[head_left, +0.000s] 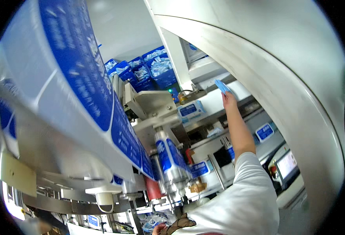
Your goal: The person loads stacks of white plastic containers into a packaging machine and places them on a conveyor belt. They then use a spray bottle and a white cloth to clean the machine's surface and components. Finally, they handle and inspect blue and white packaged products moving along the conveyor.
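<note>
My right arm, in a white short sleeve, stretches out over the machine toward a pale conveyor bed. The fingers of my right hand [229,100] are closed on a light-blue flat packet [221,86], held by its near end. To the left of that hand, a blue-and-white soft pack [191,111], like a wipes pack, lies on the bed. At the lower edge, part of a hand [159,228], apparently my left hand, shows beside dark patterned cloth [180,225]. Its fingers are mostly cut off, so its grip is unclear.
A wide blue-and-white printed web [82,74] fills the left side. Metal rollers [168,156] stand in the middle. More packs [264,132] lie farther right, near a screen [286,165]. Blue crates [160,70] of packets stand at the back. A white curved machine frame [290,78] arches at right.
</note>
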Demonstrator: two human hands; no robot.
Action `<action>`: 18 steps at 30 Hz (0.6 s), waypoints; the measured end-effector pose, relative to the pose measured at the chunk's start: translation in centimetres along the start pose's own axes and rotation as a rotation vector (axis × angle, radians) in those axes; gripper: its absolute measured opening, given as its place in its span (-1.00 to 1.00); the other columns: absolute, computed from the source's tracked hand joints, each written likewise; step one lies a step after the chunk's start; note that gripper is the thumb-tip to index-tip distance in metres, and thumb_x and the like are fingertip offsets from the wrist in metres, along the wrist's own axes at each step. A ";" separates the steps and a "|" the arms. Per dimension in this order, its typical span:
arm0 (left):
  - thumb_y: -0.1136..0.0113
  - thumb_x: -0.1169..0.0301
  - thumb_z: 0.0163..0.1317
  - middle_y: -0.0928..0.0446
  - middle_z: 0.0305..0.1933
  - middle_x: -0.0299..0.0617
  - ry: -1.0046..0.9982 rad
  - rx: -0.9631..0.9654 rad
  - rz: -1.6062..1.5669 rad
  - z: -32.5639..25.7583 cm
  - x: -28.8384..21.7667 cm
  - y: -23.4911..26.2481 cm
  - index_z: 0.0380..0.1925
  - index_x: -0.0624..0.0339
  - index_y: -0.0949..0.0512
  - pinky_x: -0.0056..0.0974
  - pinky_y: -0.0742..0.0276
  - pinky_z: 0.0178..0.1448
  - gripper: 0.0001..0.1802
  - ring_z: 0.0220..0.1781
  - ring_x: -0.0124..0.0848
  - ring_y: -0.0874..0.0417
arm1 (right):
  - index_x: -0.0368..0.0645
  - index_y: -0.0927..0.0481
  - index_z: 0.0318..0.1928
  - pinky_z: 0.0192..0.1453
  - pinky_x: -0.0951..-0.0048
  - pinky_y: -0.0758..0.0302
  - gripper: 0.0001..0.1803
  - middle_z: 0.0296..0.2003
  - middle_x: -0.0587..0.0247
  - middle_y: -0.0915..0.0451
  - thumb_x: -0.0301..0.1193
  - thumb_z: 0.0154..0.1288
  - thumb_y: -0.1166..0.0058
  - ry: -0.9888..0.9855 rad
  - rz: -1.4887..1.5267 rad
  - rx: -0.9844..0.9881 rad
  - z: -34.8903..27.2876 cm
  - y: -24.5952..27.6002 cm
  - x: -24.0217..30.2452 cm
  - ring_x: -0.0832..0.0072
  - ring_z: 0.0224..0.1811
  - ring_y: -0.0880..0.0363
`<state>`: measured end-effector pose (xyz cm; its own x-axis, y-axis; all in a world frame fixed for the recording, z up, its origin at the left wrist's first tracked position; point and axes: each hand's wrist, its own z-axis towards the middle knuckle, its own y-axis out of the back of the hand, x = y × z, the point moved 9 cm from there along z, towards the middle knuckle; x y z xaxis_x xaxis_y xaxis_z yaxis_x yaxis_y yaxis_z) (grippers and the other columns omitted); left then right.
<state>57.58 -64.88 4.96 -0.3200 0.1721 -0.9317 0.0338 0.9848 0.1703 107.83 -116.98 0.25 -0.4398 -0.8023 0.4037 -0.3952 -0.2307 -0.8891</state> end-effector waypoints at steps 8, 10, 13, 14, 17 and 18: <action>-0.13 0.54 0.22 -0.54 -0.01 -0.06 -0.452 0.476 0.230 -4.5 -7.4 -4.0 -0.27 0.28 -0.54 -0.28 -0.46 0.07 -0.91 0.02 -0.31 -0.56 | -0.29 -0.50 -0.28 -0.17 0.63 -0.36 -0.91 -0.28 0.39 -0.45 -0.58 0.20 -0.11 0.467 -0.421 0.288 -35.6 -5.7 12.6 0.68 -0.31 -0.40; -0.12 0.52 0.23 -0.53 0.00 -0.06 -0.615 0.583 0.237 -5.7 -10.0 -6.1 -0.27 0.28 -0.54 -0.24 -0.43 0.12 -0.90 0.05 -0.29 -0.54 | -0.28 -0.52 -0.31 -0.19 0.61 -0.37 -0.92 -0.27 0.36 -0.46 -0.58 0.18 -0.13 0.508 -0.670 0.264 -44.8 -3.5 13.7 0.65 -0.32 -0.44; -0.03 0.43 0.31 -0.47 0.06 -0.09 -0.670 0.661 0.061 -7.4 -12.8 -8.5 -0.09 0.28 -0.46 -0.23 -0.34 0.22 -0.79 0.15 -0.33 -0.44 | -0.29 -0.54 -0.35 -0.16 0.50 -0.42 -0.90 -0.25 0.26 -0.49 -0.57 0.12 -0.20 0.607 -0.910 0.324 -57.3 -0.9 13.3 0.54 -0.22 -0.48; 0.04 0.38 0.35 -0.46 0.05 -0.10 -0.589 0.620 -0.052 -7.5 -13.0 -8.8 -0.03 0.26 -0.40 -0.23 -0.33 0.22 -0.74 0.14 -0.33 -0.43 | -0.27 -0.55 -0.37 -0.13 0.46 -0.43 -0.90 -0.25 0.22 -0.49 -0.56 0.09 -0.22 0.606 -0.932 0.352 -61.2 -0.1 12.4 0.47 -0.21 -0.49; 0.19 0.23 0.43 -0.46 -0.06 -0.17 -0.510 0.336 -0.310 -7.4 -13.5 -7.2 0.06 0.20 -0.29 -0.30 -0.40 0.10 -0.66 -0.02 -0.42 -0.47 | -0.20 -0.58 -0.40 -0.07 0.36 -0.43 -0.87 -0.21 0.12 -0.51 -0.51 0.02 -0.28 0.705 -1.281 0.548 -71.4 0.1 10.1 0.27 -0.20 -0.51; 0.19 0.23 0.43 -0.47 -0.08 -0.18 -0.474 0.323 -0.442 -7.7 -13.2 -6.4 0.03 0.19 -0.31 -0.35 -0.43 0.04 -0.68 -0.07 -0.46 -0.49 | -0.17 -0.60 -0.35 0.02 0.28 -0.35 -0.86 -0.22 0.14 -0.54 -0.48 0.04 -0.29 0.654 -1.232 0.634 -73.6 -0.3 9.2 0.27 -0.13 -0.47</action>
<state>54.30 -73.59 18.66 0.0743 -0.3248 -0.9429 0.2980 0.9095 -0.2898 44.53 -83.77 20.15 -0.4408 0.3940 0.8065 -0.4451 -0.8762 0.1847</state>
